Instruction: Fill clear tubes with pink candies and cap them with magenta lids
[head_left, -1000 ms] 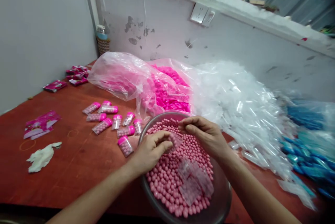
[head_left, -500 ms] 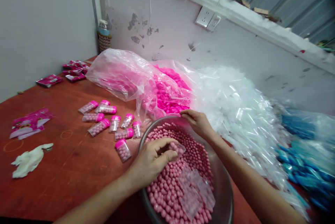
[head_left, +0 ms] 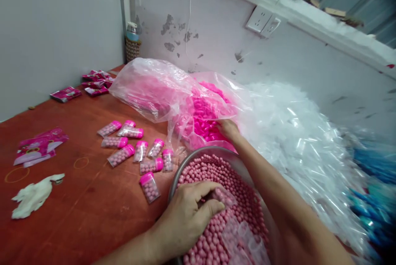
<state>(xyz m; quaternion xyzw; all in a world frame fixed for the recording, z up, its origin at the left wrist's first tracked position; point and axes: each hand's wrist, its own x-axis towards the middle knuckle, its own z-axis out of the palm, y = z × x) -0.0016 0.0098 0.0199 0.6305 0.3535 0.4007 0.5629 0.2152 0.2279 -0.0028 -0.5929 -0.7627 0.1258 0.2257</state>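
Note:
My left hand (head_left: 192, 211) lies on the pink balls in a metal bowl (head_left: 198, 158) and grips a small clear tube (head_left: 224, 197) pressed into them. My right hand (head_left: 228, 128) reaches past the bowl's far rim into a clear bag of bright pink caps (head_left: 204, 114); its fingers are among the caps and I cannot tell if they hold one. Several empty clear tubes (head_left: 244, 238) lie on the balls at the bowl's near side. Left of the bowl, several filled tubes with pink caps (head_left: 136, 149) lie on the red table (head_left: 77, 199).
A large heap of clear plastic tubes (head_left: 293, 137) fills the right side, with blue items (head_left: 374, 190) beyond it. Pink packets (head_left: 38, 147) and a white glove (head_left: 32, 197) lie at the left. More pink packets (head_left: 93, 83) and a small bottle (head_left: 132, 42) sit by the wall corner.
My right hand left the tube and moved away from the bowl into the bag of pink caps. My left hand pushed the tube down into the balls. The view shifted nearer.

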